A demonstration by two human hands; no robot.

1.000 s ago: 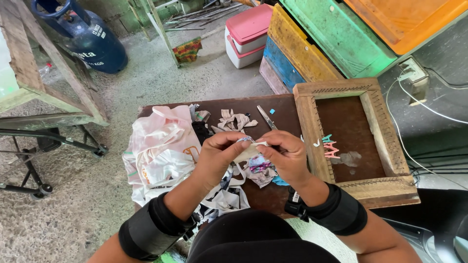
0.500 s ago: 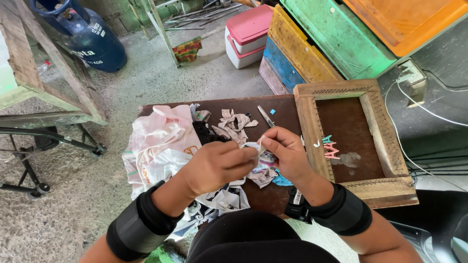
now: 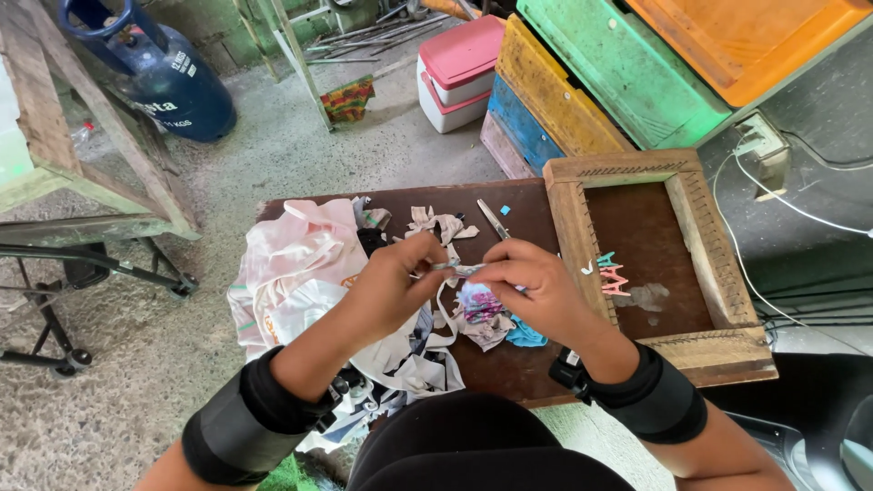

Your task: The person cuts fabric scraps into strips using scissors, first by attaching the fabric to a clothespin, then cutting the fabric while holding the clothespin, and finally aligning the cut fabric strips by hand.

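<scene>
My left hand (image 3: 386, 291) and my right hand (image 3: 532, 286) meet over a low dark brown table (image 3: 536, 368). Between their fingertips they pinch a thin strip of pale fabric (image 3: 452, 267). Under the hands lies a heap of cloth scraps (image 3: 482, 314), some purple and one blue. A pile of pink and white cloth (image 3: 296, 264) covers the table's left part. A pair of scissors (image 3: 493, 219) lies just beyond my right hand. Both wrists wear black bands.
A wooden frame (image 3: 627, 250) with rows of nails and small coloured scraps inside lies on the table's right. A blue gas cylinder (image 3: 159, 77) stands far left. A pink and white cooler box (image 3: 459, 73) and painted wooden crates (image 3: 618, 82) stand behind.
My left hand has drawn back toward my right hand after swinging down and left. Both now pinch the fabric strip together again.
</scene>
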